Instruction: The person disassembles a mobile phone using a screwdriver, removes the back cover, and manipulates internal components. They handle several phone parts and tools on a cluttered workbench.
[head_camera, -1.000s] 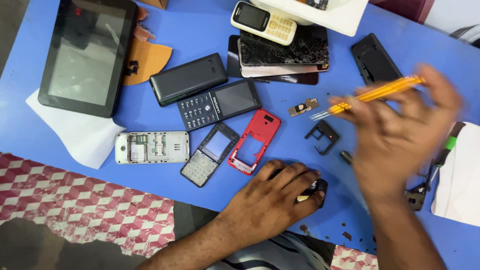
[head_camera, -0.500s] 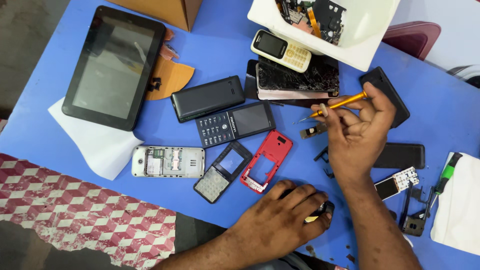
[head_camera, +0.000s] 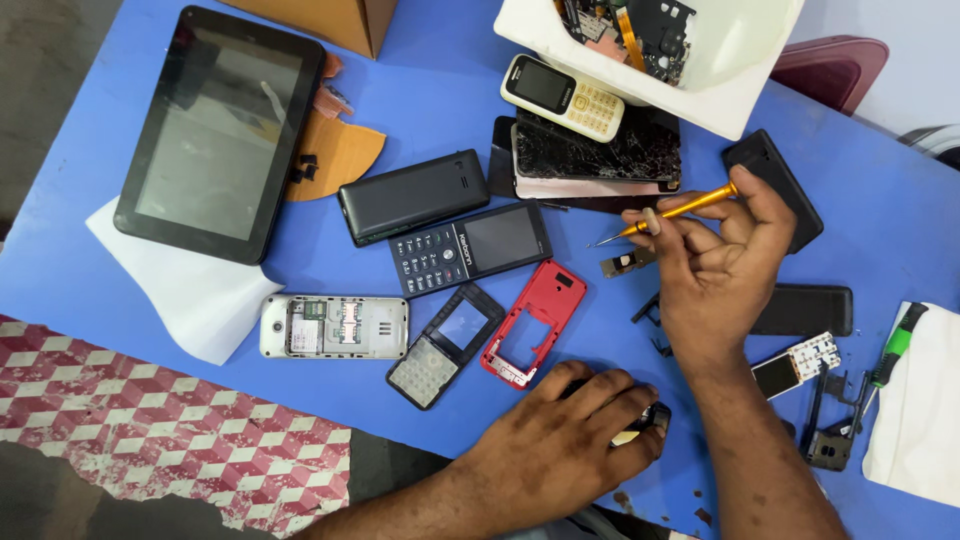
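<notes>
Right hand grips orange screwdriver; left hand covers phone part; white tray holds circuit boards.

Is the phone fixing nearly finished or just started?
Partly along, it seems. Done: a red plastic phone frame and a grey opened phone body lie stripped on the blue table. In hand: the right hand holds an orange screwdriver; the left hand covers a small dark part. Left: several phones look unopened.

Dark tablet screen upper left, cracked phone screen centre
</notes>
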